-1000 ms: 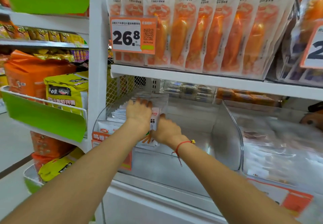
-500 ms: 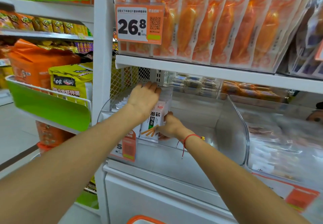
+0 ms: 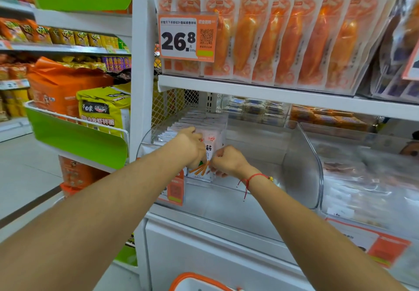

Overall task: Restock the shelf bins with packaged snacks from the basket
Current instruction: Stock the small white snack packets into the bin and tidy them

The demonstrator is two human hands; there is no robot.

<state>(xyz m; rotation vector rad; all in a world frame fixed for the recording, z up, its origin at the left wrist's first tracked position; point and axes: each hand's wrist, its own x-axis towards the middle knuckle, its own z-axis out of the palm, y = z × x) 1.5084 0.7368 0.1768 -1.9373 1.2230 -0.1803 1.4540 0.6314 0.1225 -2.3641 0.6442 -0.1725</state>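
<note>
A row of white snack packets (image 3: pixel 212 142) printed with orange sticks stands at the left end of a clear plastic shelf bin (image 3: pixel 301 168). My left hand (image 3: pixel 192 146) lies over the front of the row with its fingers curled onto the foremost packet. My right hand (image 3: pixel 227 161) pinches that packet's lower right edge, fingers curled. A red string bracelet circles my right wrist. The orange rim of the basket (image 3: pixel 197 281) shows at the bottom edge.
The bin's right part holds no packets; a curved clear divider (image 3: pixel 315 170) ends it. Beyond lies a second bin with pale packets (image 3: pixel 367 181). Orange pouches (image 3: pixel 294 41) and a 26.8 price tag (image 3: pixel 187 36) hang above. A green-fronted rack (image 3: pixel 79 136) stands left.
My left hand has slid from the top of the packet row down onto the front packet. My right hand has closed tighter on its lower edge. The basket rim shows more.
</note>
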